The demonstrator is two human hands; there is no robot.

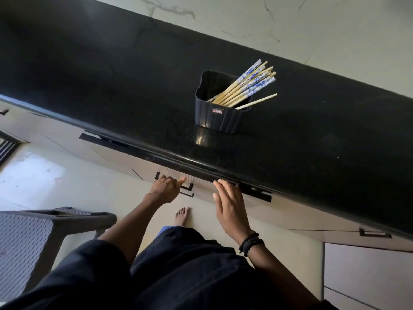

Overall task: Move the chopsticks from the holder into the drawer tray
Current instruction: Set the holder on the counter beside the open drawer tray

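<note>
Chopsticks (245, 86): none moved yet; task judged to be at its first step.

Tabletop (111, 74): black stone, running across the room in front of the person.

Drawer front (201, 183): pale, ribbed, tucked just under the tabletop edge. It looks closed or barely cracked. No tray in sight.

Holder (220, 118): dark ribbed tub, upright on the tabletop, set back from the front edge.

Right hand (230, 204): fingers straight and close together, tips up at the top of the drawer front. It holds nothing; cannot tell whether it touches.

Left hand (166, 186): fingers curled round the black drawer handle (188, 189).

Whole bundle stands in the holder, leaning over its right rim, one plain stick lying lower than the rest.

Remaining, as I judge it: pull the drawer open, find the tray, carry every stick across.
</note>
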